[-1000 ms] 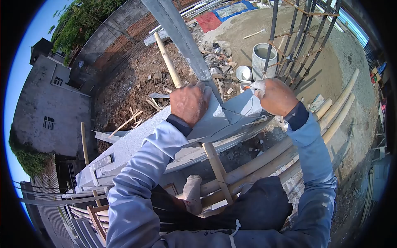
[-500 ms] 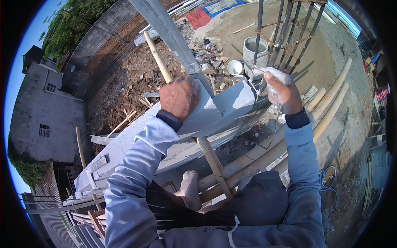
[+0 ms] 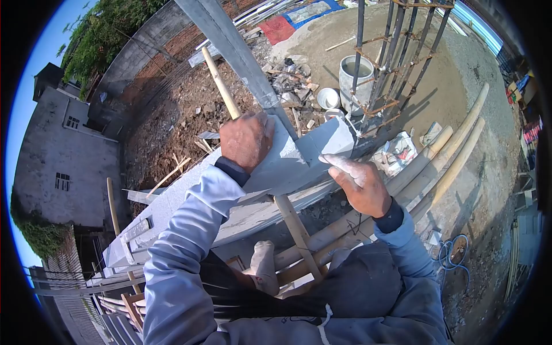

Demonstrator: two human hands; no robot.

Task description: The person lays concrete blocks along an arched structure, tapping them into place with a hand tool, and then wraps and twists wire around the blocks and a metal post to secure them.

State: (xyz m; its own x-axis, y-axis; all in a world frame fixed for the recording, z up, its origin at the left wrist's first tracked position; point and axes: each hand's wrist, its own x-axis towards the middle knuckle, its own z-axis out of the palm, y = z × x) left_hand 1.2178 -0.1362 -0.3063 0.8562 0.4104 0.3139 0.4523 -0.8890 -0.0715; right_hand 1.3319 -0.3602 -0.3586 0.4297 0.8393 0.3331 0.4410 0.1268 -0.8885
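The right hand, half-curled, its hold unclear, has just come back from beyond the pale grey block to its near edge, closer to the left hand, curled on top, grip hidden, beside the metal post.

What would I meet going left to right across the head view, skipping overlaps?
Grey building with barred windows → pale thin stick over the dirt → left hand on the light grey slab → right hand → coiled blue hose.
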